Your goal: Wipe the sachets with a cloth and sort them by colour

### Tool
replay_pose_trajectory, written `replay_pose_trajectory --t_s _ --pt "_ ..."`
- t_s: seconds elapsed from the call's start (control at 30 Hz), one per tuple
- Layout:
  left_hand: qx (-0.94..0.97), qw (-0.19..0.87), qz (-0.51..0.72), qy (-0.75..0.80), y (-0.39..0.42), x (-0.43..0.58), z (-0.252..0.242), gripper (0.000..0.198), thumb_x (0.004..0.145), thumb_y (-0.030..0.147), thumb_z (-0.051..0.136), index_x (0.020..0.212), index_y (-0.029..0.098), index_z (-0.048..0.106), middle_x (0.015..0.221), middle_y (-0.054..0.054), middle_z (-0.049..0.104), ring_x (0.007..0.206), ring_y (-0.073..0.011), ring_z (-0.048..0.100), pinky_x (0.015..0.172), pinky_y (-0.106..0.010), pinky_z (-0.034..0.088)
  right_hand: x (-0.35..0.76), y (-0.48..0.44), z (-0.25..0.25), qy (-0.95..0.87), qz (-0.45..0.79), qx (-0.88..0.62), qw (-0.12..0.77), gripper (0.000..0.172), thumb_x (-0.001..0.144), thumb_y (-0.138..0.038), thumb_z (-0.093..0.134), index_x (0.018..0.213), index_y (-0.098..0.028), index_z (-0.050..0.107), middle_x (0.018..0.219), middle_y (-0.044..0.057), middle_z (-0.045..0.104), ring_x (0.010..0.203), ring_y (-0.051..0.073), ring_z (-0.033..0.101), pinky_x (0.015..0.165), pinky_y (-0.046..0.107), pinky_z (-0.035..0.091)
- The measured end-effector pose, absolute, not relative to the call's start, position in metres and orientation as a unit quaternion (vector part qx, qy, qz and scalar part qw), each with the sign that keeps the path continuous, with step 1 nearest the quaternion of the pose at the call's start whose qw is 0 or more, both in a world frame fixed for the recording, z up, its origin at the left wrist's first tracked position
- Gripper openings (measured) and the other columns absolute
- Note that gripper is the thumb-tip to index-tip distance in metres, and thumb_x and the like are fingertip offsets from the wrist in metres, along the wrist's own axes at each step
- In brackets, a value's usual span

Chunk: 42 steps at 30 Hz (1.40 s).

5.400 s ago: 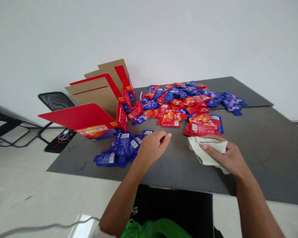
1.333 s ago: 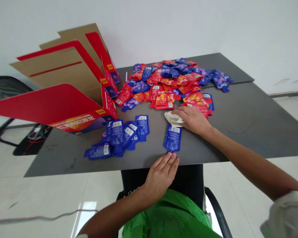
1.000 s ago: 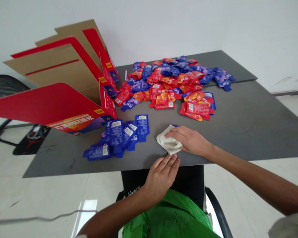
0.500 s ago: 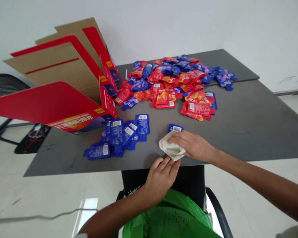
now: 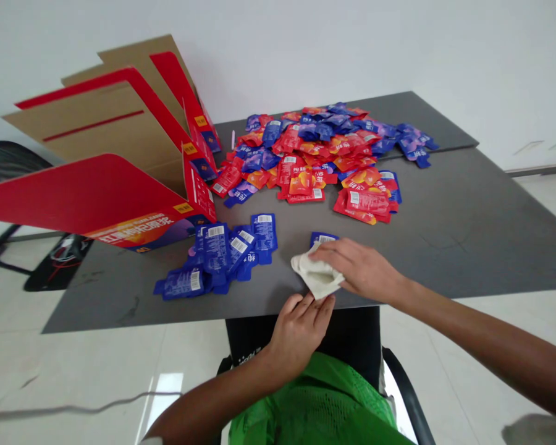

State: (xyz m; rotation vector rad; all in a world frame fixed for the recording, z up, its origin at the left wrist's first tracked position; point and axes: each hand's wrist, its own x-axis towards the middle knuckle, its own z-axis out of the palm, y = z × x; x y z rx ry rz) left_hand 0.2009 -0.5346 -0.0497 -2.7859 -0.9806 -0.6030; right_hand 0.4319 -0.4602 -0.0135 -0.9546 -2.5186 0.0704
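Observation:
My right hand [image 5: 359,269] presses a crumpled cream cloth [image 5: 315,276] down onto a single blue sachet [image 5: 323,238] near the front edge of the dark grey table [image 5: 467,235]. Only the sachet's top end shows past the cloth. My left hand [image 5: 303,327] rests at the table's front edge just below the cloth, fingers together and stretched out, holding nothing. A small group of blue sachets [image 5: 222,253] lies to the left of the cloth.
A large heap of red and blue sachets [image 5: 324,154] covers the far middle of the table. An open red and brown cardboard box [image 5: 120,167] lies on its side at the left. A black chair [image 5: 9,167] stands beyond it.
My right hand drew the cloth from the far end of the single blue sachet toward me, covering most of it. My left hand stayed at the table edge.

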Motion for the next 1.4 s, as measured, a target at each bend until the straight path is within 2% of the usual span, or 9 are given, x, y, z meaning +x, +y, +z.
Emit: replay_pose_trajectory --t_s 0.07,0.2,0.33,0.43,0.63,0.8,0.97,1.23,1.4 --pt "-0.923 0.057 -0.195 -0.328 -0.534 0.201 -0.049 0.034 0.110 0.016 0.041 0.130 0.016 0.069 0.122 -0.005 0.080 0.113 -0.0158 0.073 0.092 -0.031 0.052 0.429 -0.465 -0.026 -0.919 0.057 -0.330 0.207 0.041 0.100 -0.028 0.058 0.140 -0.021 0.056 0.131 0.012 0.067 0.117 0.026 0.064 0.097 0.038 0.057" --pt "-0.923 0.067 -0.202 -0.320 -0.534 0.199 -0.051 0.038 0.112 0.017 0.036 0.131 0.016 0.068 0.140 -0.005 0.071 0.131 -0.0164 0.065 0.095 -0.031 0.051 0.441 -0.417 -0.038 -0.893 0.042 -0.392 0.219 0.046 0.097 -0.026 0.063 0.141 -0.021 0.056 0.133 0.013 0.066 0.122 0.029 0.063 0.100 0.042 0.056" --pt "-0.921 0.064 -0.207 -0.324 -0.535 0.198 -0.053 0.040 0.113 0.017 0.033 0.133 0.017 0.068 0.142 -0.003 0.070 0.134 -0.0153 0.063 0.095 -0.030 0.051 0.456 -0.376 -0.020 -0.874 -0.025 -0.437 0.212 0.043 0.097 -0.025 0.061 0.139 -0.018 0.060 0.129 0.016 0.068 0.117 0.032 0.065 0.096 0.047 0.057" --pt "-0.919 0.060 -0.215 -0.324 -0.535 0.200 -0.054 0.039 0.112 0.017 0.034 0.132 0.016 0.068 0.141 -0.003 0.070 0.133 -0.0156 0.064 0.094 -0.031 0.051 0.452 -0.399 -0.005 -0.866 -0.042 -0.422 0.265 0.048 0.099 -0.029 0.060 0.145 -0.019 0.054 0.134 0.017 0.065 0.122 0.032 0.062 0.101 0.046 0.055" --pt "-0.917 0.039 -0.226 -0.326 -0.532 0.202 -0.050 0.032 0.109 0.015 0.043 0.125 0.015 0.071 0.106 -0.004 0.082 0.097 -0.0156 0.076 0.087 -0.033 0.052 0.426 -0.471 -0.019 -0.919 0.049 -0.324 0.218 0.040 0.101 -0.028 0.058 0.141 -0.021 0.057 0.130 0.012 0.069 0.115 0.026 0.065 0.094 0.038 0.057" --pt "-0.921 0.057 -0.218 -0.318 -0.533 0.200 -0.049 0.038 0.111 0.016 0.036 0.129 0.015 0.069 0.138 -0.005 0.073 0.129 -0.0162 0.066 0.093 -0.031 0.051 0.436 -0.426 -0.036 -0.898 0.053 -0.382 0.211 0.044 0.098 -0.027 0.061 0.142 -0.020 0.056 0.133 0.013 0.066 0.122 0.028 0.063 0.101 0.040 0.055" --pt "-0.920 0.065 -0.215 -0.322 -0.536 0.199 -0.054 0.037 0.111 0.016 0.037 0.131 0.016 0.068 0.140 -0.005 0.071 0.132 -0.0154 0.065 0.094 -0.030 0.051 0.452 -0.372 -0.025 -0.878 -0.013 -0.442 0.182 0.042 0.099 -0.027 0.059 0.140 -0.017 0.059 0.131 0.016 0.067 0.118 0.032 0.064 0.095 0.044 0.056" --pt "-0.892 -0.079 -0.229 -0.382 -0.513 0.210 -0.026 0.025 0.107 0.036 0.056 0.123 0.021 0.067 0.111 -0.005 0.080 0.107 -0.0176 0.073 0.093 -0.036 0.049 0.468 -0.438 0.003 -0.756 -0.041 -0.525 0.388 0.047 0.098 -0.036 0.063 0.144 -0.027 0.056 0.135 0.012 0.067 0.123 0.033 0.063 0.108 0.051 0.051" --pt "-0.846 -0.029 -0.183 -0.501 -0.499 0.229 -0.023 0.054 0.102 0.048 0.061 0.145 0.017 0.053 0.128 -0.014 0.067 0.114 -0.0285 0.063 0.092 -0.043 0.052 0.483 -0.486 -0.018 -0.638 -0.020 -0.614 0.465 0.038 0.094 -0.042 0.070 0.128 -0.025 0.068 0.120 0.011 0.073 0.109 0.031 0.069 0.098 0.049 0.057"
